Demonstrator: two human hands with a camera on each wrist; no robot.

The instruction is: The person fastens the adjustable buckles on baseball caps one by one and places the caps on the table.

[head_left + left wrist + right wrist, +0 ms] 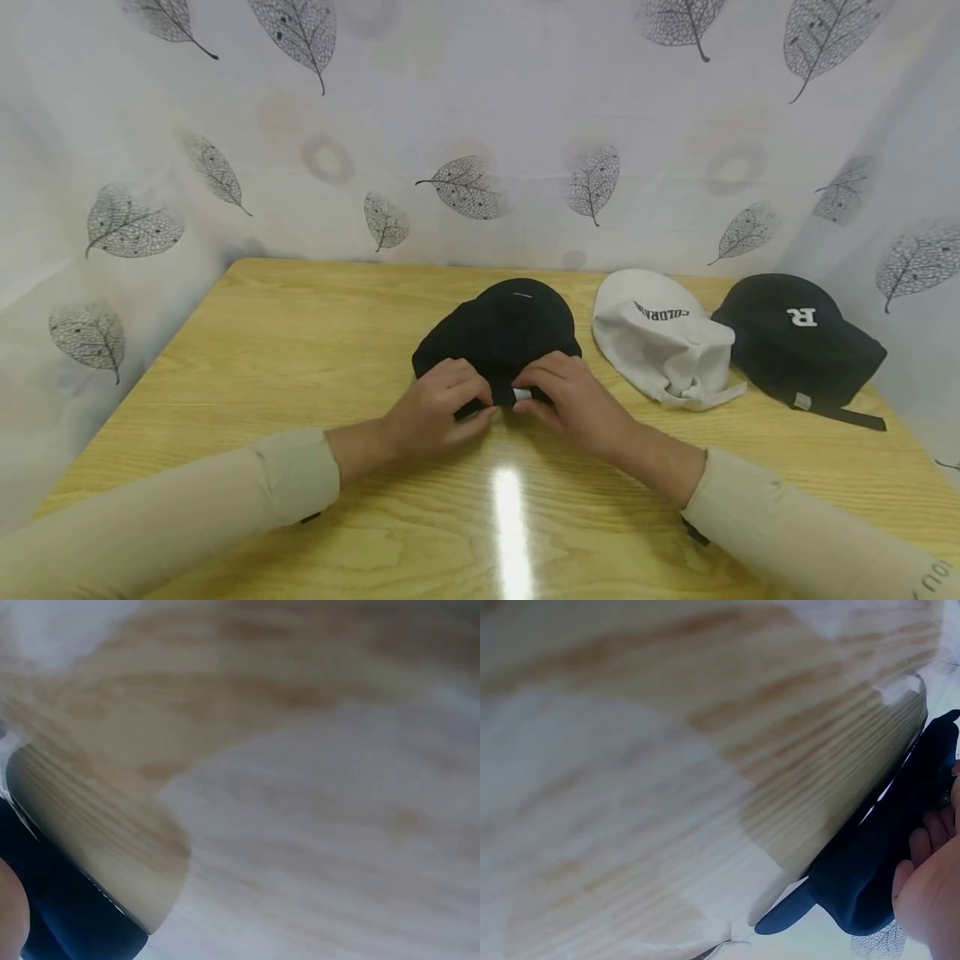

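A black cap lies on the wooden table in the middle of the head view, its strap side toward me. My left hand pinches the edge of its strap between thumb and fingers. On the other side, my right hand pinches the strap beside a small whitish tab. In the left wrist view only a corner of the dark cap and part of a finger show. The right wrist view has the cap at the right, with curled fingers against it.
Right of the black cap lies a white cap with dark lettering, its strap sticking out. Beside it, at the table's right, is another black cap with a white R. A leaf-patterned curtain hangs behind the wooden table.
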